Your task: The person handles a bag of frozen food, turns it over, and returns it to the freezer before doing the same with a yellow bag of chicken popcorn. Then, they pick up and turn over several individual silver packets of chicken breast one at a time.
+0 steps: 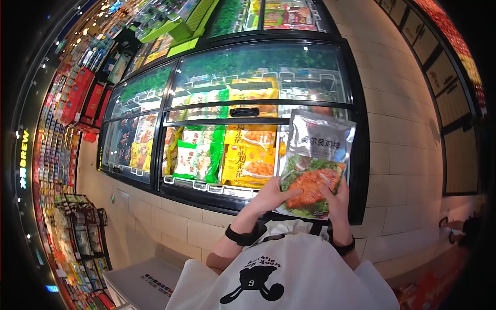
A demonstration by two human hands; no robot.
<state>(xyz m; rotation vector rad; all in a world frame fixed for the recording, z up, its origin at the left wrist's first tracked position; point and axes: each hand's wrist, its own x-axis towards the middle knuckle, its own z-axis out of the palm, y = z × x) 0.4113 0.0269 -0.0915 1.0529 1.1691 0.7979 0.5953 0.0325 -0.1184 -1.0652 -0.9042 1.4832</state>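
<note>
I hold a silver frozen-food packet (316, 155) upright in front of me; it shows a grilled meat picture on green leaves. My left hand (273, 195) grips its lower left edge and my right hand (337, 199) grips its lower right edge. Black bands sit on both wrists. Behind the packet stands a chest freezer (361, 155) with sliding glass lids; its nearest lid looks slid partly aside. Inside lie yellow packets (249, 163) and green-and-white packets (199, 155).
Shop shelves (62, 155) packed with goods run along the left. A tiled wall (403, 129) lies to the right of the freezer. A grey box top (142, 281) sits low at the left, beside my white shirt.
</note>
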